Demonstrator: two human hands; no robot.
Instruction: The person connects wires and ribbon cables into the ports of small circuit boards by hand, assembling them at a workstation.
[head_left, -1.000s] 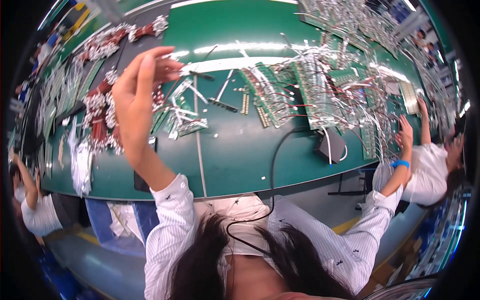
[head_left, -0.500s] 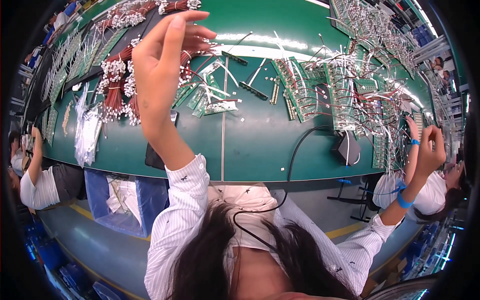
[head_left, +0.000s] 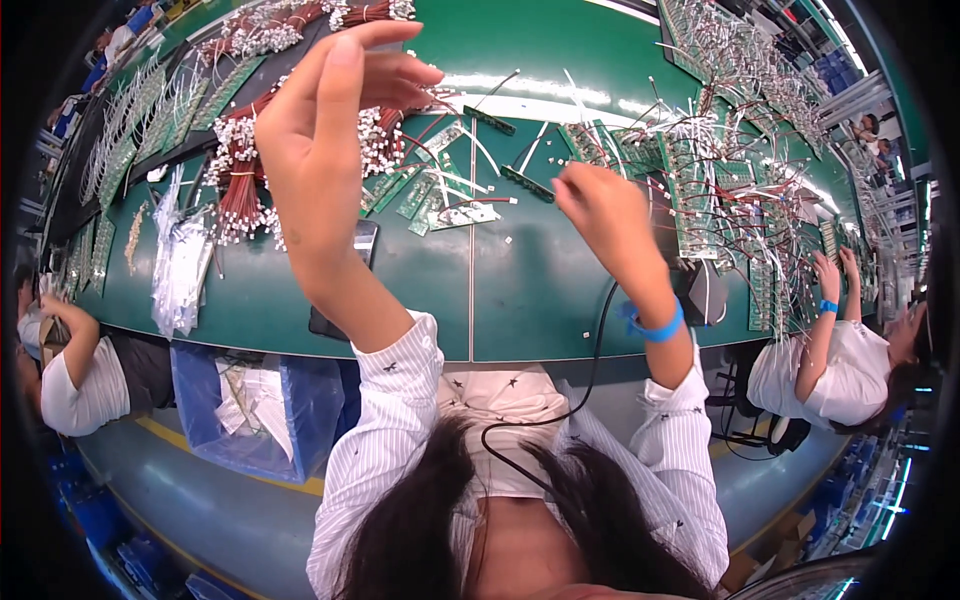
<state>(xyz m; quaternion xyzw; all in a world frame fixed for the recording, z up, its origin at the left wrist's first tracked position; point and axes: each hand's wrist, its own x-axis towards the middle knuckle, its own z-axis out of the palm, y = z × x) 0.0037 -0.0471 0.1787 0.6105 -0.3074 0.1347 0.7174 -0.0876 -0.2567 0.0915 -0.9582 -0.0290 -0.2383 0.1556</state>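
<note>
My left hand (head_left: 325, 150) is raised over the left part of the green bench, fingers loosely stretched and apart, with nothing seen in it. Behind it lie bundles of red-brown wires with white connectors (head_left: 240, 195). My right hand (head_left: 605, 210), with a blue wrist band (head_left: 657, 320), is above the bench right of the middle, its fingers curled together. Whatever it may hold is hidden. Just left of its fingertips is a narrow green circuit board strip (head_left: 527, 184) with a white wire. Several loose boards (head_left: 465, 213) lie between my hands.
Wired circuit boards (head_left: 700, 210) crowd the bench's right side. A black box (head_left: 703, 293) with a black cable stands near the front edge. Clear plastic bags (head_left: 180, 265) lie at left. Below the bench is a lined blue bin (head_left: 255, 410). Co-workers (head_left: 825, 350) sit on both sides.
My right hand has swung in from the far right to above the boards near the middle, fingers still closed. My left hand has barely moved and stays raised.
</note>
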